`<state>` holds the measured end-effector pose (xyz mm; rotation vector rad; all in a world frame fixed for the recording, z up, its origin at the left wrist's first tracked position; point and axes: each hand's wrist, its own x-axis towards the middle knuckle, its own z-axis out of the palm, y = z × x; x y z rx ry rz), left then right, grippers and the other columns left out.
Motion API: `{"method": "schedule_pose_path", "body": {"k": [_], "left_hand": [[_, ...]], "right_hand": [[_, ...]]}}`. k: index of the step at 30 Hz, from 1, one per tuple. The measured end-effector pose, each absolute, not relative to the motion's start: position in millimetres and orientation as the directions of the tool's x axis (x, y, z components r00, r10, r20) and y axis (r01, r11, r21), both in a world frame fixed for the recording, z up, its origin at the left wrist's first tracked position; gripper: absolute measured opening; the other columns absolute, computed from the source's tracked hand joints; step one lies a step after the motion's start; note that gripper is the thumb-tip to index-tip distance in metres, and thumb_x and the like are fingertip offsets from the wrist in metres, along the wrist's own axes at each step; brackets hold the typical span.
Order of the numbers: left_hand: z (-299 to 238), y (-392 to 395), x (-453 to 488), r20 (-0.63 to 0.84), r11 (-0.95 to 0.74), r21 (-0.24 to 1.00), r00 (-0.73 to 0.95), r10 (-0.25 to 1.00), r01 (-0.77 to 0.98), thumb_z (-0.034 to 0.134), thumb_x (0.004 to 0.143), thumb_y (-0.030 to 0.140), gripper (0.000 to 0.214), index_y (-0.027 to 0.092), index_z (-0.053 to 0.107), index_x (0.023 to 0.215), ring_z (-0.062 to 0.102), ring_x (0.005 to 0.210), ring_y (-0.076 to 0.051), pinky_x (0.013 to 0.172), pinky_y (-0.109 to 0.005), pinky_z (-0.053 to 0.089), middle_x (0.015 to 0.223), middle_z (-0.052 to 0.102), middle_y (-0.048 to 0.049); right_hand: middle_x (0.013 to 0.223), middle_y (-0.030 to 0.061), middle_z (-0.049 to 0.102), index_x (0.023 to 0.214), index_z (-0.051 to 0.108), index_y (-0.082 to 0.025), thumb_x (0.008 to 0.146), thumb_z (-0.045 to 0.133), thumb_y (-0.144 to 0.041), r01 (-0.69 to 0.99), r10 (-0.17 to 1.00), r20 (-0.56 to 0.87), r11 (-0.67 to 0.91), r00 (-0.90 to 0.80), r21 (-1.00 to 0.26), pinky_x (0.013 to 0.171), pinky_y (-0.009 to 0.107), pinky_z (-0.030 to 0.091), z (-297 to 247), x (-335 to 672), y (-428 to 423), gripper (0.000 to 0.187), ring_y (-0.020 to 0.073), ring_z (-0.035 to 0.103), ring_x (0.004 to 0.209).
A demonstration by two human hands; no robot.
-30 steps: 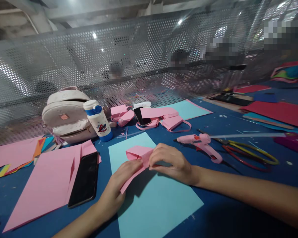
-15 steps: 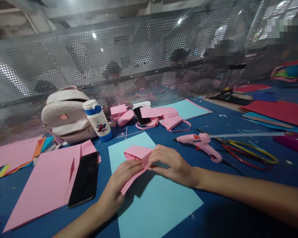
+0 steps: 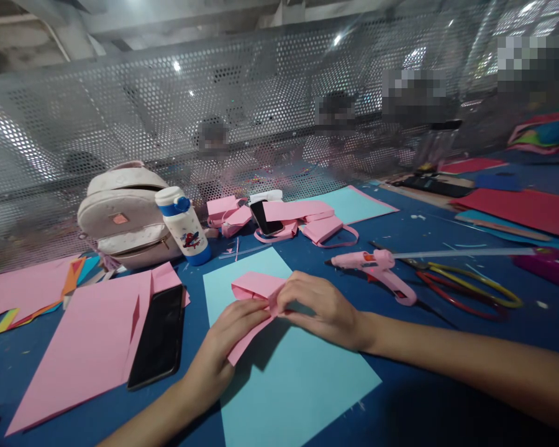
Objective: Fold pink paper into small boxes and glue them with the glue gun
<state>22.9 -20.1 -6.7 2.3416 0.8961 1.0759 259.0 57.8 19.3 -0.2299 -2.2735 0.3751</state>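
A folded pink paper piece (image 3: 259, 285) is held between both hands, above a light blue sheet (image 3: 302, 379). My left hand (image 3: 230, 329) grips its near part, with the fingers laid over a fold and a flap hanging below them. At its right end, my right hand (image 3: 319, 310) pinches the paper between thumb and fingers. The pinched edge is partly hidden behind the fingertips. Right of that hand lies a pink glue gun (image 3: 375, 267) with a long clear glue stick in its back.
Scissors (image 3: 475, 292) with red and yellow handles lie beyond the glue gun. To the left are a black phone (image 3: 158, 338) and pink sheets (image 3: 90, 335). Behind stand a bottle (image 3: 186, 233), a backpack (image 3: 123, 214), small pink paper bags (image 3: 323, 230) and a perforated metal screen (image 3: 270, 81).
Both hands keep their grip in nearly the same place. The pink paper has shifted very slightly.
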Motion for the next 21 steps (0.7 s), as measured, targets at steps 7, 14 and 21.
{"method": "schedule_pose_path", "body": {"k": [7,14,21], "left_hand": [[-7.6,-19.9,22.3,0.522,-0.714,0.585,0.494,0.695,0.386,0.039,0.077,-0.001,0.068,0.023,0.052,0.14,0.05,0.132,-0.027,0.109,-0.045,0.039,0.139,0.058,-0.0117],[-7.6,-19.6,23.1,0.514,-0.711,0.583,0.499,0.698,0.394,0.039,0.074,-0.003,0.072,0.023,0.051,0.141,0.049,0.132,-0.026,0.109,-0.044,0.039,0.14,0.057,-0.0108],[-8.9,-18.9,22.1,0.527,-0.719,0.571,0.495,0.691,0.396,0.039,0.076,-0.003,0.073,0.025,0.05,0.142,0.051,0.131,-0.028,0.107,-0.048,0.04,0.14,0.058,-0.011]], "right_hand": [[0.09,0.0048,0.068,0.096,0.058,-0.018,0.092,0.059,-0.009,0.052,0.27,0.688,0.946,-0.673,-0.321,0.078,0.029,0.05,18.1,258.1,57.7,0.01,0.0163,0.061,0.085],[0.088,0.0046,0.069,0.094,0.058,-0.018,0.091,0.06,-0.009,0.047,0.276,0.689,0.942,-0.671,-0.332,0.077,0.029,0.05,16.2,257.5,59.2,0.01,0.0159,0.062,0.083],[0.084,0.0041,0.068,0.091,0.058,-0.018,0.09,0.063,-0.011,0.032,0.294,0.713,0.934,-0.636,-0.357,0.073,0.028,0.05,15.6,257.8,60.7,0.008,0.0153,0.061,0.079]]}}
